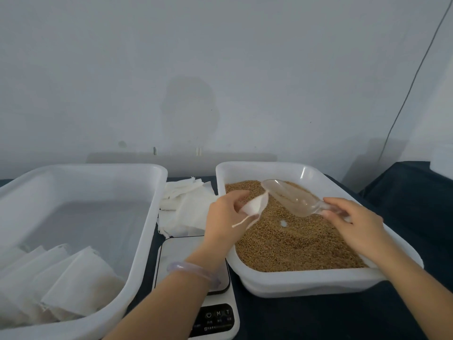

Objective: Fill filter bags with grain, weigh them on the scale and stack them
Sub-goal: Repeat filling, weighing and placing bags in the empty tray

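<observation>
The left hand (224, 212) is pinching an open filter bag (255, 207) over the grain tray (306, 282) while the right hand (355, 222) is gripping the scoop (291, 200), risking spilled grain (294, 244) if the mouth is sagging shut

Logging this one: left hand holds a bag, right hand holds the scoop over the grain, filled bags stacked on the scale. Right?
Not quite. The head view shows the filled bags in the left tub, not on the scale. The rest holds.
</observation>
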Motion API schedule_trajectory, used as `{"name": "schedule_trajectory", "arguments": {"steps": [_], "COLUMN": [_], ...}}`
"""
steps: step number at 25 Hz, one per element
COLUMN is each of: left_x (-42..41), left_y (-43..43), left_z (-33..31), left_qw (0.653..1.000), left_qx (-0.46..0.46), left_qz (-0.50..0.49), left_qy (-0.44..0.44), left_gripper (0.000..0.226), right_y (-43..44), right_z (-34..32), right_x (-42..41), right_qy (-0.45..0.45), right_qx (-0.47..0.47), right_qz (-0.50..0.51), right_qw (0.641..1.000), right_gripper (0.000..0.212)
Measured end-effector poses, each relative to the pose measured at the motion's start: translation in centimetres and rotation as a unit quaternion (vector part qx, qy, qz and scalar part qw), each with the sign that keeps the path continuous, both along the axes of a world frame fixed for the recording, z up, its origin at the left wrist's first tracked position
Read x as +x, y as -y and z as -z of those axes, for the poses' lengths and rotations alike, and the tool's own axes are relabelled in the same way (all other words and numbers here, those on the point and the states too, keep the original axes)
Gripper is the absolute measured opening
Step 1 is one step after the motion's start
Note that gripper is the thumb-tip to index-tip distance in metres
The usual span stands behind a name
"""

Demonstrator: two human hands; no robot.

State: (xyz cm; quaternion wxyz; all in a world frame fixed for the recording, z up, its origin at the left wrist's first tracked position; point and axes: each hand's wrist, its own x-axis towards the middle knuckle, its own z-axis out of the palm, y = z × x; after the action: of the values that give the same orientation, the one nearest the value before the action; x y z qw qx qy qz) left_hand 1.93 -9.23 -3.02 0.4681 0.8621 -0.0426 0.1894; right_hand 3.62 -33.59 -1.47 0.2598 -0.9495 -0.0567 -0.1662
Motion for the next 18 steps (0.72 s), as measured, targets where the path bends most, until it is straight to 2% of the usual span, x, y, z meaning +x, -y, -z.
{"name": "schedule_trajectory", "arguments": {"steps": [1,3,5,7,10,14,18], "left_x": [0.1,0.4,0.7,1.0,1.2,1.2,1.2], "left_y": [-0.1,0.0,0.1,0.0,-0.2,-0.3,0.0], "left_z": [0.1,0.3,0.4,0.7,0.9,1.0,0.8], "left_qw": [0.999,0.995,0.992,0.993,0.997,0.996,0.994], "left_qx": [0.038,0.1,0.127,0.118,0.078,0.081,0.107], "left_qz": [0.008,0.003,-0.001,0.001,0.012,0.022,-0.015], "left_qy": [0.007,0.007,0.004,0.009,0.022,0.031,0.018], "left_gripper": [0.007,0.028,0.038,0.039,0.02,0.011,0.008], "right_y": [0.1,0.5,1.3,2.1,2.4,1.8,0.9], "right_z": [-0.3,-1.4,-3.0,-4.6,-6.3,-7.2,-8.0], "right_x": [-0.3,-0.9,-1.7,-2.2,-2.3,-1.6,-1.1], "right_qy": [0.002,-0.007,-0.018,-0.027,-0.04,-0.036,-0.038], "right_qx": [0.008,0.01,-0.001,-0.017,-0.054,-0.117,-0.184], "right_qz": [-0.006,-0.023,-0.039,-0.048,-0.06,-0.061,-0.057], "right_qw": [1.0,1.0,0.999,0.998,0.996,0.991,0.981], "right_gripper": [0.037,0.035,0.033,0.029,0.025,0.024,0.023]}}
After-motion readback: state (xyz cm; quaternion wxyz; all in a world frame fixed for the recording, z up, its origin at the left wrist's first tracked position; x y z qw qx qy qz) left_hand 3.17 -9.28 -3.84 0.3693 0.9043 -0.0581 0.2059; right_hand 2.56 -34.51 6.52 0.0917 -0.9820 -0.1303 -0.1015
